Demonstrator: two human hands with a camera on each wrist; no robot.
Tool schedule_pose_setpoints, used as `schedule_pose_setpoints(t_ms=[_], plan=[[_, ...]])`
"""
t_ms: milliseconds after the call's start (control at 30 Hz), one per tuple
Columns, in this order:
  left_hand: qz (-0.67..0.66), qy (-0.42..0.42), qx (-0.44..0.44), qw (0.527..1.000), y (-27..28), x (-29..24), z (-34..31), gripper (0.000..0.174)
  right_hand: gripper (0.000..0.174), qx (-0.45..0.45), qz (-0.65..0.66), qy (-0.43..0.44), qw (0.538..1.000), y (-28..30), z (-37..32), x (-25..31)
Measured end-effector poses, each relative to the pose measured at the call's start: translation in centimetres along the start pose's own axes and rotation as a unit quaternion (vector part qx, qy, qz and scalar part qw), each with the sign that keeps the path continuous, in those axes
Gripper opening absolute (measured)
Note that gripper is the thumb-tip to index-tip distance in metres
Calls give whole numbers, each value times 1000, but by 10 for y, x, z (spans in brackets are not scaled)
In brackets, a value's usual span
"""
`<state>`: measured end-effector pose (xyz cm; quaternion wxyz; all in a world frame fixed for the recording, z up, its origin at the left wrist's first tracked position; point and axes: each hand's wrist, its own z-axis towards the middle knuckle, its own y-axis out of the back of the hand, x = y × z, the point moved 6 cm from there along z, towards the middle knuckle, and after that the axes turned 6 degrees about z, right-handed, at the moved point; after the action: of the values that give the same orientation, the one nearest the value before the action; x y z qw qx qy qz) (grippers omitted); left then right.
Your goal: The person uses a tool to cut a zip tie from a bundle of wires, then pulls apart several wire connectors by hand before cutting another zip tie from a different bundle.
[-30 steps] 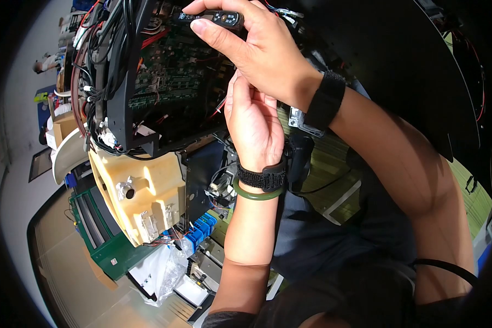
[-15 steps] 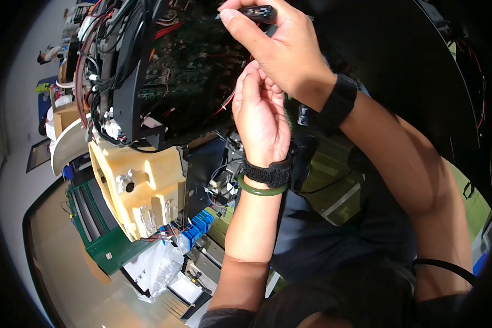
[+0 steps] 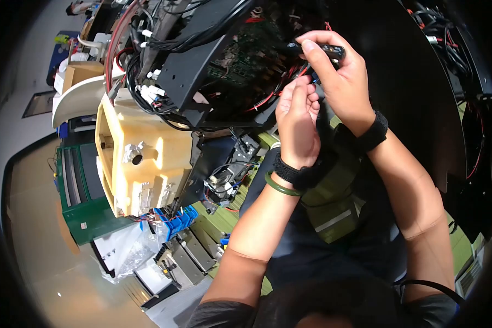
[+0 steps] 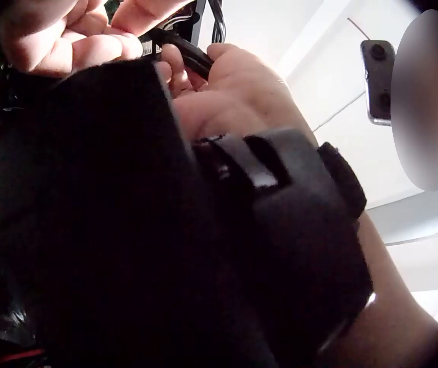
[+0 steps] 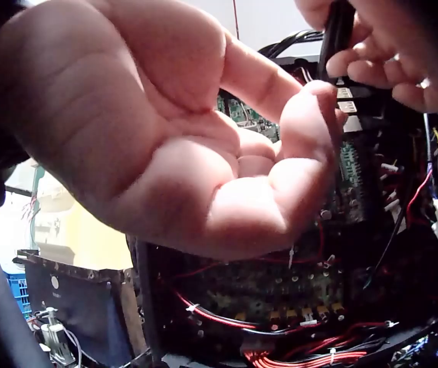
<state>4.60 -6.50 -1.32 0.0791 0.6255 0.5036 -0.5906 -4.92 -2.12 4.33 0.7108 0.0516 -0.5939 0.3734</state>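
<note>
My right hand [image 3: 344, 85] grips a slim black handheld tool [image 3: 333, 52] with small marked buttons, thumb and index finger along its front end. In the right wrist view that tool [image 5: 337, 38] reaches down close to my left fingertips. My left hand [image 3: 299, 123], palm turned up below it, has its fingers curled and its thumb against them at thin red and blue wires [image 3: 304, 70]. What lies between those fingertips is mostly hidden. Behind both hands is an opened black housing with a green circuit board [image 3: 238, 57].
Bundled black cables and white connectors [image 3: 150, 93] run along the housing's left edge. A yellow moulded casing [image 3: 153, 156] stands left of my left forearm. Beyond it are a green machine [image 3: 85, 218], a blue crate [image 3: 177, 220] and plastic wrapping [image 3: 131, 249]. A large black panel [image 3: 404, 93] rises at right.
Both hands have shifted right and down in the head view, my right hand still holding the black tool. The housing and circuit board also appear further right, so the view has turned.
</note>
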Motion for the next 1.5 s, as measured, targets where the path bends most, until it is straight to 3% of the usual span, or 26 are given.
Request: schedule_pose_setpoints(t_ms=[33, 267, 433, 567, 700, 967, 1133, 1500], plan=[[-5, -6, -2, 1000, 0, -2, 0, 15, 13, 6, 3, -31, 999, -1, -1, -1], [-22, -35, 3, 999, 2, -2, 1, 17, 12, 16, -30, -13, 999, -7, -3, 2], [-44, -50, -40, 997, 9, -4, 7, 14, 12, 29, -94, 19, 995, -8, -5, 6], [-53, -45, -38, 997, 11, -10, 5, 15, 13, 34, -93, 1, 995, -9, -7, 8], [-25, -21, -66, 997, 10, -12, 0, 15, 13, 13, -76, 11, 997, -7, -8, 12], [-5, -21, -95, 995, 10, -8, 7, 16, 22, -46, -162, 52, 984, 17, 0, 12], [-2, -1, -79, 997, 5, -1, 8, 16, 25, -35, -212, 56, 975, 19, 6, 3], [-6, -18, -86, 996, 5, 0, 18, 15, 20, -66, -299, 73, 949, 33, 21, -6]])
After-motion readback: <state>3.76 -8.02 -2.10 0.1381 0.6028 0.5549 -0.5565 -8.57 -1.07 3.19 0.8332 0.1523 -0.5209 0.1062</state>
